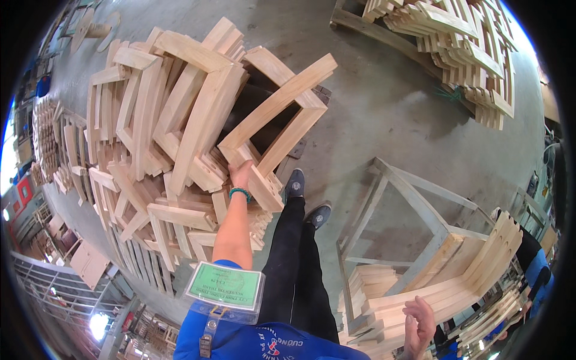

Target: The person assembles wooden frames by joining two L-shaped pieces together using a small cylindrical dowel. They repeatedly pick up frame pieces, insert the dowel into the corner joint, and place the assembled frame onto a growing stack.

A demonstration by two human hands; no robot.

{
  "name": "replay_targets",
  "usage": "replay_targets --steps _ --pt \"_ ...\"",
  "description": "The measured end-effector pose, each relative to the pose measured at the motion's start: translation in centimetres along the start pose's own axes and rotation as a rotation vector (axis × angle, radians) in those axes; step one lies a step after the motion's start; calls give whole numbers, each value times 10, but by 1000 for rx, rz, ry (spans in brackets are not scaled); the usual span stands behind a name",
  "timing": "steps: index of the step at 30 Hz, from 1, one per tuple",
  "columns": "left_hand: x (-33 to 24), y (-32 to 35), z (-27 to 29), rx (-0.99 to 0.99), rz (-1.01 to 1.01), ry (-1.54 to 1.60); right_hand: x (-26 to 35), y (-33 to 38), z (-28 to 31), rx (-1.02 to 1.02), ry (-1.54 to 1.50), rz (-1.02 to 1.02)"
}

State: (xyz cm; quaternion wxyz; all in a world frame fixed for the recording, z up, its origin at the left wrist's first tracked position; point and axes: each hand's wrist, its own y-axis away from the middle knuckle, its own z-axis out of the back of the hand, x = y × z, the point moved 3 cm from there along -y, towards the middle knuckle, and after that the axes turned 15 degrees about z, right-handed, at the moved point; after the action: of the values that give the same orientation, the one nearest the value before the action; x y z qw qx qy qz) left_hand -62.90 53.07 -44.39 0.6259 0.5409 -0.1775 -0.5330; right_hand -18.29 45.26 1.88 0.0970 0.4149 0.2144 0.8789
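My left hand point(241, 175) is closed around the near end of a bare wooden frame point(277, 103), made of joined bars, some gently curved. This frame leans at the right side of a big stack of similar wooden frames point(207, 114). Green beads circle my left wrist. At the lower right my right hand point(420, 324) is raised with its fingers apart and slightly bent, holding nothing I can see. Beside it lie long pale wooden pieces point(390, 321) on a grey stand point(414, 201).
Another pile of wooden frames point(462, 48) rests on a pallet point(384, 39) at the far right. A wooden spool point(90, 30) lies far left. Metal railings point(60, 288) run along the lower left. Another person's blue sleeve point(540, 279) shows at the right edge.
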Motion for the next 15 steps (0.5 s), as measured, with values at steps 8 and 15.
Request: replay_targets --steps 8,15 --pt "2 5 -6 35 -102 -54 -3 9 -14 -144 -155 -263" --pt "2 15 -5 41 -50 -80 -10 11 -18 -141 -176 -225"
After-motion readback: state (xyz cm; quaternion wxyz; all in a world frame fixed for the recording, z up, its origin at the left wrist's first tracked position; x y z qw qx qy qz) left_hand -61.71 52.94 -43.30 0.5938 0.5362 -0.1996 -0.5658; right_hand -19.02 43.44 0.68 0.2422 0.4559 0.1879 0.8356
